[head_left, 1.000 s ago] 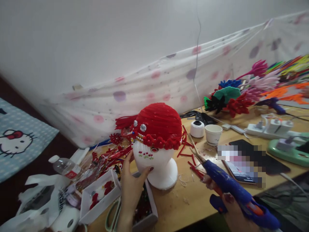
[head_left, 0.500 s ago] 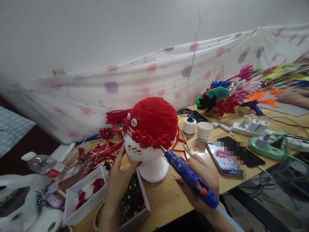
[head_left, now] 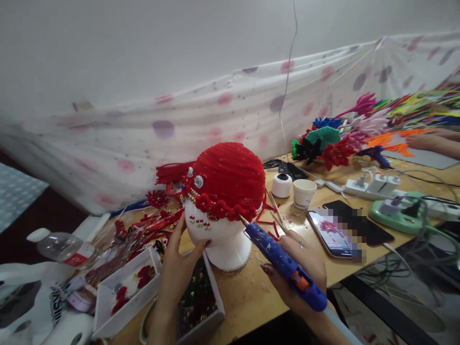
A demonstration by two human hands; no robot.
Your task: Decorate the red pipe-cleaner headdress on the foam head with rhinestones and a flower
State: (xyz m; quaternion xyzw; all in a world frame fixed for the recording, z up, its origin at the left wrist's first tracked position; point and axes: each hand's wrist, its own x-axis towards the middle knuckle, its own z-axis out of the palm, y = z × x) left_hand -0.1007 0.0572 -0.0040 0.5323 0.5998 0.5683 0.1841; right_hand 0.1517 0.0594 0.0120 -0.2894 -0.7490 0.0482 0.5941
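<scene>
A white foam head [head_left: 230, 244] stands on the table, covered by a red ribbed cap [head_left: 230, 172] with a row of red flowers [head_left: 221, 209] along its lower edge and silver ornaments and bead strings at its left. My left hand [head_left: 181, 266] grips the left side of the foam head, thumb on its front and fingers behind. In my right hand [head_left: 300, 268] is a blue glue gun [head_left: 283, 263], its metal tip at the lower edge of the flower row, touching or very near it.
Two white boxes [head_left: 102, 311] of trims and a plastic bottle [head_left: 66, 247] lie left. Rightward are a paper cup [head_left: 304, 194], a white spool [head_left: 281, 185], two phones [head_left: 330, 235], power strips [head_left: 377, 187] and pipe-cleaner flowers [head_left: 325, 139]. Another person's hands [head_left: 427, 141] are at far right.
The view has shifted slightly. My hands, the foam head and the glue gun keep nearly the same places. The other person's hand at far right has moved a little left.
</scene>
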